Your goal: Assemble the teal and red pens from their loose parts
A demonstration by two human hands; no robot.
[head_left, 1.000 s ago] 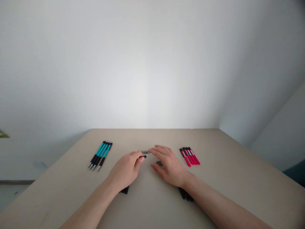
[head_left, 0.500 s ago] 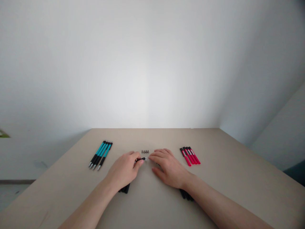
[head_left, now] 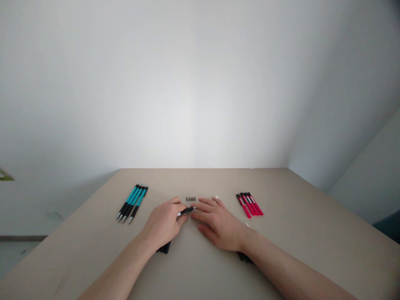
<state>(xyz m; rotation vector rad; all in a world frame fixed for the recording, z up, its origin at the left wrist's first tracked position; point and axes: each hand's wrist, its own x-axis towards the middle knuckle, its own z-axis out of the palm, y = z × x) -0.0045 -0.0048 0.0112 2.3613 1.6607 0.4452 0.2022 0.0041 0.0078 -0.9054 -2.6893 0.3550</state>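
Observation:
My left hand point(head_left: 165, 221) is closed around a pen point(head_left: 187, 210) with a black grip and a bit of white barrel showing. The pen's thin pointed end is directed right, towards my right hand point(head_left: 218, 223). My right hand lies low over the table with its fingers stretched out and slightly apart, the fingertips close to the pen's point; whether they touch it I cannot tell. Just beyond both hands stand several small metal cone-shaped tips point(head_left: 190, 199) in a row. White bits point(head_left: 247, 224) show at the edges of my right hand, mostly hidden.
Several turquoise and black pens point(head_left: 133, 203) lie side by side on the left of the beige table point(head_left: 193, 271). On the right are several red pens with black ends point(head_left: 250, 204). Black pieces point(head_left: 164, 248) lie partly under my left wrist, and more black pieces point(head_left: 244, 257) beside my right forearm.
The pen in my left hand now shows more of its grip and its thin point. My right hand has shifted slightly left, towards the pen.

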